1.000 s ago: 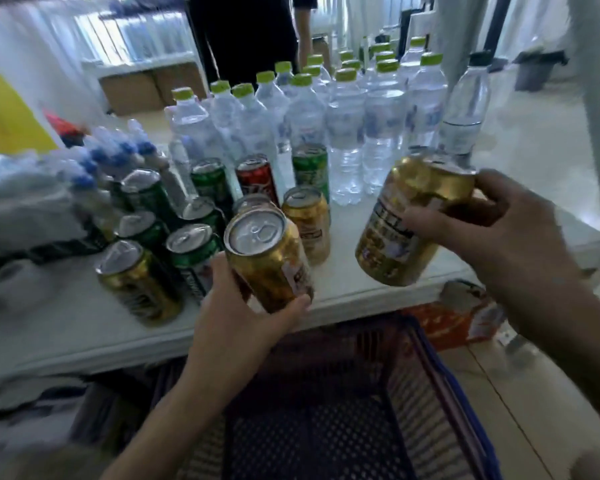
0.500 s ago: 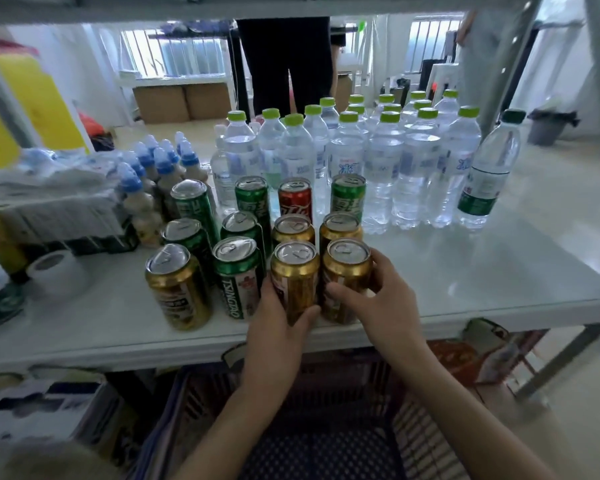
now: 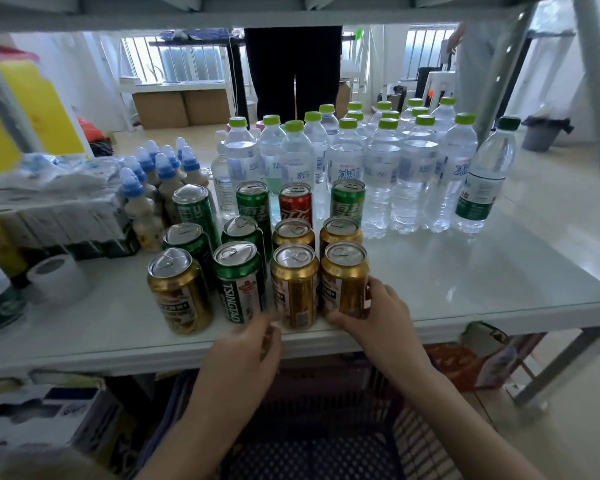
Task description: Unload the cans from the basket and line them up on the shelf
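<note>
Several cans stand in rows on the white shelf (image 3: 465,282): green ones, a red one and gold ones. The front row holds a gold can (image 3: 179,292), a green Tsingtao can (image 3: 239,285) and two more gold cans side by side. My right hand (image 3: 381,317) wraps the rightmost gold can (image 3: 343,277), thumb at its base. My left hand (image 3: 246,344) sits just below the neighbouring gold can (image 3: 293,285), with blurred fingers off its side near the shelf edge. The dark blue basket (image 3: 409,434) lies beneath my arms, and no cans show inside it.
Clear water bottles (image 3: 381,174) with green caps fill the shelf behind the cans. Small blue-capped bottles (image 3: 146,188) and wrapped packs stand at the left, with a tape roll (image 3: 58,277) in front. A shelf board runs overhead. A person in black stands behind.
A second ago I held a gold can in each hand in the air. Both now stand in the front row. My left hand has slid down off its can.
</note>
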